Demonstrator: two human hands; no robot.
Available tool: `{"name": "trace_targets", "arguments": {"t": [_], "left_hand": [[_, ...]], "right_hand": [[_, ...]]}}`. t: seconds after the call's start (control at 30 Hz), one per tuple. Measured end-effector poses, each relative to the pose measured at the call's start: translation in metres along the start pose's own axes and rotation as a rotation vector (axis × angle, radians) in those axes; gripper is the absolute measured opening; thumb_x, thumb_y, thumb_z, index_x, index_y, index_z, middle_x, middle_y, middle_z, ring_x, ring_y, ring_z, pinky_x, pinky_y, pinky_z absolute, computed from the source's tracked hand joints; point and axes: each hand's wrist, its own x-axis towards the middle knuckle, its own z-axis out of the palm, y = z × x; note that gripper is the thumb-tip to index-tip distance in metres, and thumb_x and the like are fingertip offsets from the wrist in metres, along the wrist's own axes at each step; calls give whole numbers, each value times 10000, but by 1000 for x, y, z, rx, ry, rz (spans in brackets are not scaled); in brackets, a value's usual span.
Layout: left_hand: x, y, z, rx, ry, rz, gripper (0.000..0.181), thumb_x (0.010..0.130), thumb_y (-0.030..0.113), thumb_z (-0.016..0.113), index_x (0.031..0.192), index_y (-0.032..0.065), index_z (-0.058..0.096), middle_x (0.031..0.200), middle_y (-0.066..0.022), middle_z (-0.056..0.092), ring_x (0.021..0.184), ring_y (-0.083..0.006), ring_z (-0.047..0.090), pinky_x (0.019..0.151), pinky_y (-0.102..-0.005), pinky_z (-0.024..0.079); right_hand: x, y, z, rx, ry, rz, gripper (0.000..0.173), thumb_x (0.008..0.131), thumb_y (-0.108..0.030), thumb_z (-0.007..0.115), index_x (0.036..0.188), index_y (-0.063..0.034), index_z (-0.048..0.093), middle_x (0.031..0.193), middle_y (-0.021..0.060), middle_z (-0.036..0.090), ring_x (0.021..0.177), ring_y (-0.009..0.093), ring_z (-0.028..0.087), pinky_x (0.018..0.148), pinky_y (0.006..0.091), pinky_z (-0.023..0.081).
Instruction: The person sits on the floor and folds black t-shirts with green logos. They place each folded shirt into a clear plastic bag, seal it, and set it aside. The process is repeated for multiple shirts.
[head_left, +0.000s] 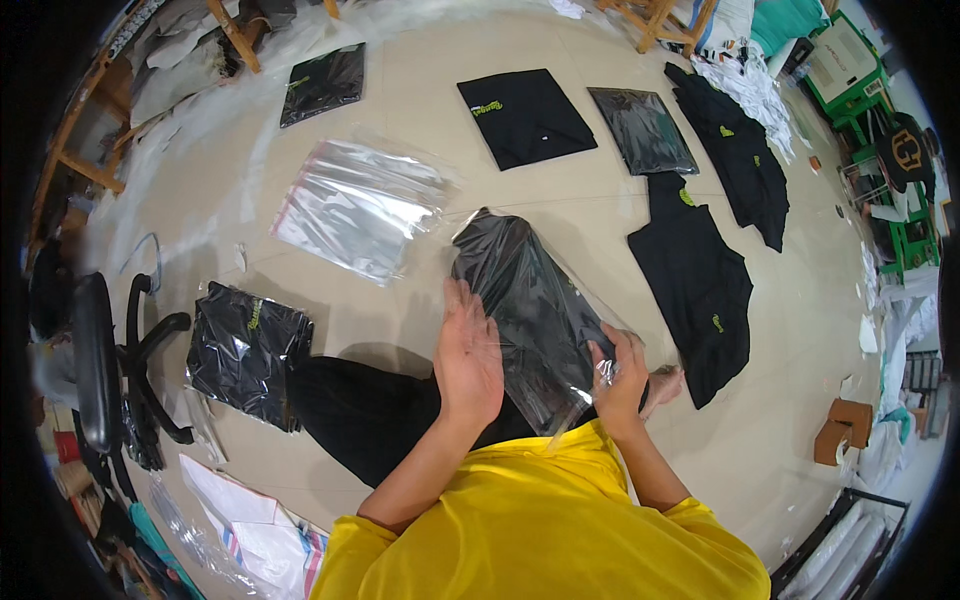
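In front of my lap, a folded black garment lies inside a clear plastic bag (536, 315), slanting away from me. My left hand (471, 360) is held flat, with its fingers straight along the bag's left edge. On the other side, my right hand (621, 375) pinches the bag's right edge between thumb and fingers. Loose film shows beyond the cloth along the right. Beyond my left hand, a stack of empty clear bags (360, 210) rests on the tiled floor.
Several bagged black garments (244, 352) are piled at left. One bagged garment (324, 84) and a folded black garment (525, 116) lie ahead. Another bagged garment (643, 131) and unbagged black garments (694, 292) lie right. A chair base (142, 345) stands left; cardboard (844, 431) lies right.
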Motion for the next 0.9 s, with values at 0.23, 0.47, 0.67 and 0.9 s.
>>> {"name": "trace_targets", "arguments": {"t": [0.23,0.47,0.67,0.9], "left_hand": [[-11,3,-11,55,-3,23,762,1097,415,401,1704,100,64,1782,-123,20,1642,-310,-31,1295,-452,-35],[-11,-1,-7,136,-2,7,749,1087,430,368,1705,110,93,1778,-150,34,1642,-315,-49,1295,-469,-43],[-9,-9,-24,147,-65,9,829,1077,598,313,1702,98,98,1778,-143,39,1642,-306,-46,1298,-476,-43],[1,-26,-59,-277,-105,-134,1008,994,804,238,1699,92,130,1786,-86,27,1639,-280,35,1306,-412,72]], "right_hand": [[-8,-8,-8,-316,-35,-142,339,942,-42,718,1275,-53,660,1219,186,652,1174,413,591,1005,457,475],[1,21,-5,-7,-243,219,487,944,-195,775,1282,122,627,1073,230,753,931,316,723,864,335,542],[28,-4,-21,712,-296,890,428,851,-140,844,1169,90,671,1230,193,727,1080,251,683,999,325,495],[30,-24,-13,850,-843,73,415,841,-120,836,1212,-50,664,1624,227,442,1529,318,387,1224,432,304]]}}
